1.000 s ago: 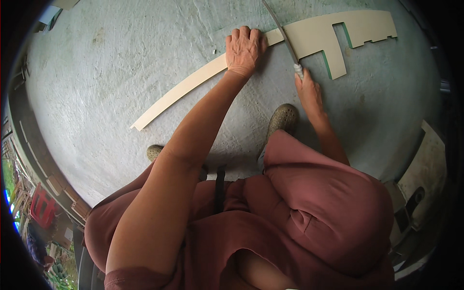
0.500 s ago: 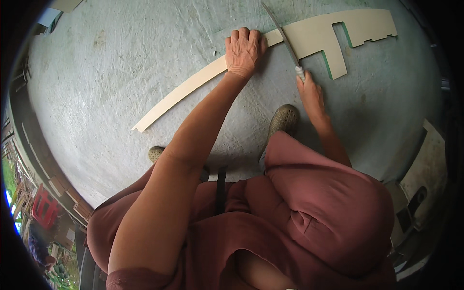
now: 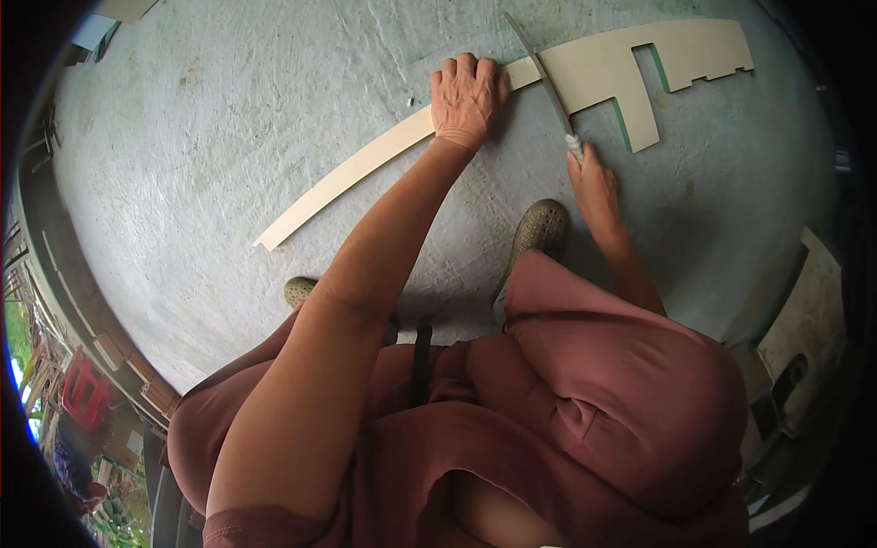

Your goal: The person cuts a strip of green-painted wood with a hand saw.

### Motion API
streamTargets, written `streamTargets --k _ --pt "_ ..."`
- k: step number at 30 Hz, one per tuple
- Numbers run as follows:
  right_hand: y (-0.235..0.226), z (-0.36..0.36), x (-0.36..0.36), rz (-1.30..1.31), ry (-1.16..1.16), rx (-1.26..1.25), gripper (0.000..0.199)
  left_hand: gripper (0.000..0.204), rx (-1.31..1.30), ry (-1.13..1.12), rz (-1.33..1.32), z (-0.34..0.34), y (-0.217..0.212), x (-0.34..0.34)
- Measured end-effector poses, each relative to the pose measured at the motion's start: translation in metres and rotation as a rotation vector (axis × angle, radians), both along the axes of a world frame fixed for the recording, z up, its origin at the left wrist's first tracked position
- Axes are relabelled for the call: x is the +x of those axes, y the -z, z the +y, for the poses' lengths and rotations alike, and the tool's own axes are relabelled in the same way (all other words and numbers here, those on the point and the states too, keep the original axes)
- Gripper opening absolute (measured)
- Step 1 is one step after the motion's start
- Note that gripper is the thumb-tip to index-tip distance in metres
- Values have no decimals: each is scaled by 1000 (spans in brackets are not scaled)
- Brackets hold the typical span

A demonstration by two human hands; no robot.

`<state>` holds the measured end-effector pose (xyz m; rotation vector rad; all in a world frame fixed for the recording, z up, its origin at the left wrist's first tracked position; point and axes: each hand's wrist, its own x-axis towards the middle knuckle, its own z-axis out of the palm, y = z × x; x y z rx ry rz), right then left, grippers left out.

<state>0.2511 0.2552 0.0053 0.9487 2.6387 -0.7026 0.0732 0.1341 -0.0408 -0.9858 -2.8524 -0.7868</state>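
A long, thin, pale board with green cut edges lies across the grey floor, narrow and curved on the left, broad and notched on the right. My left hand presses down on its narrow part, fingers curled over the far edge. In my right hand is the white handle of a narrow-bladed hand saw. The blade crosses the board where the narrow strip meets the broad part, its tip pointing away from me. The teeth are too small to make out.
Both my shoes stand on the floor just nearer than the board. A small light scrap lies beyond the strip. Pale panels lean at the right, and a red plastic object sits outside at the lower left.
The saw and my right hand have drawn slightly toward me and to the right. My left hand stays on the board; the whole view has shifted a little.
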Motion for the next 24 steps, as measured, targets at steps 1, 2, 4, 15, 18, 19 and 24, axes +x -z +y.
streamTargets --k 1,2,4,15,18,19,24 --pt "-2 -1 18 -3 -3 3 24 19 -1 9 -5 3 -3 1" --pt "-1 -3 38 -26 31 18 25 19 -10 15 -8 3 -3 1" --pt "1 -1 51 -52 64 32 25 19 -15 18 -1 3 -3 1" --pt "-5 -1 5 -121 58 -16 31 21 0 -1 -12 0 1 -1" --pt "3 3 52 -108 85 18 31 20 -8 27 18 4 -5 3" --pt "2 3 50 -111 86 19 31 20 -7 27 15 4 -4 2" --pt "4 8 -10 -92 -30 -11 34 19 6 19 9 0 0 0"
